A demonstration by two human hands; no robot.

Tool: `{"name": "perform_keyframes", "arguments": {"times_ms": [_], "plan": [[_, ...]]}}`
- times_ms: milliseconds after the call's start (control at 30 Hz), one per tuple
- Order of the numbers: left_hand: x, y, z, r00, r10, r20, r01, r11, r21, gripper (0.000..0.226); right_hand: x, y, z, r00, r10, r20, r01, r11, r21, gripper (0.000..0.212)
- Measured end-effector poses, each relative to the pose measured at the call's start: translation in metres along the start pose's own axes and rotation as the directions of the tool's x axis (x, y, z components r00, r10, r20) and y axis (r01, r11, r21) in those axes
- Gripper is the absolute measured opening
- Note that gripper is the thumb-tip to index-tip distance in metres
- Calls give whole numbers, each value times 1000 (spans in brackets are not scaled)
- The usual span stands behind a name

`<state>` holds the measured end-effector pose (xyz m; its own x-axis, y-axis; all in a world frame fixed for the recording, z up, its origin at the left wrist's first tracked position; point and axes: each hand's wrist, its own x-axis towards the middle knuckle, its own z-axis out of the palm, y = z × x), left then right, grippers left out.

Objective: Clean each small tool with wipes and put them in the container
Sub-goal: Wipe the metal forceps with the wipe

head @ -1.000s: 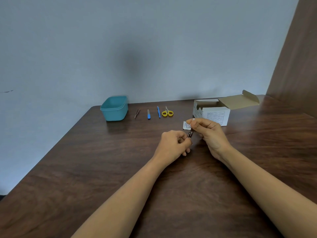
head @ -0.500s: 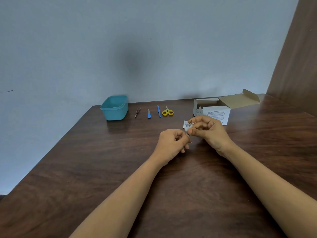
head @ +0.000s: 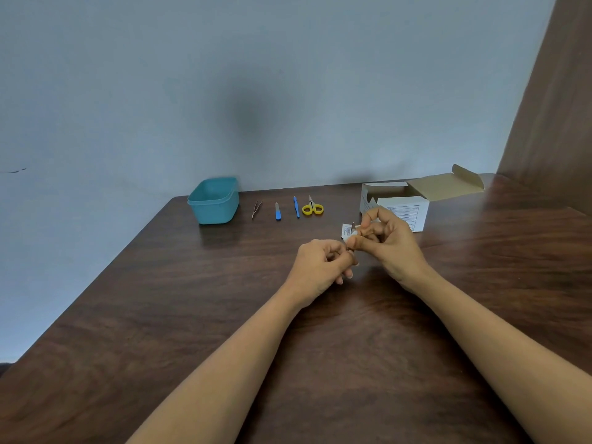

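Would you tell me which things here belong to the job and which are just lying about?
Job: teal container, tweezers, blue file, blue-handled tool, yellow scissors, cardboard box, small tool in left hand, wipe in right hand.
Lying about: white sachet.

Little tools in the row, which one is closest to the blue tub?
The thin metal tweezers, lying just right of the teal tub; the others sit farther along.
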<state>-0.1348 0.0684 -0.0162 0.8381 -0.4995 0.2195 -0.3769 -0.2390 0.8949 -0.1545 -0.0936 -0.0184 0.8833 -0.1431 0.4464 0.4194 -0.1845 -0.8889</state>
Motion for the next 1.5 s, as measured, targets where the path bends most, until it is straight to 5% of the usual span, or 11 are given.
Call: {"name": "perform_keyframes", "arguments": {"times_ms": [167,467,700,1167,1500], "plan": [[0,-1,0,1000,-19,-3,19,1000,-15,17,-2,-4,2,998,-2,65,0,1000,28,27],[0,0,1,999,-18,30,17,999,35,13,-5,-7,1,996,91,18,-92,989,116,49],[-1,2,1,1000,16,3,-16,997,71,16,-4,-3,7,993,84,-87,-76,992,99,39],[-1,1,2,998,60,15,-62,987,147,19,-5,-15,12,979,166,-118,-135,964,230,43],[-1,2,4,999,53,11,-54,988,145,16,-5,-15,14,989,132,-67,-118,976,185,22]]}}
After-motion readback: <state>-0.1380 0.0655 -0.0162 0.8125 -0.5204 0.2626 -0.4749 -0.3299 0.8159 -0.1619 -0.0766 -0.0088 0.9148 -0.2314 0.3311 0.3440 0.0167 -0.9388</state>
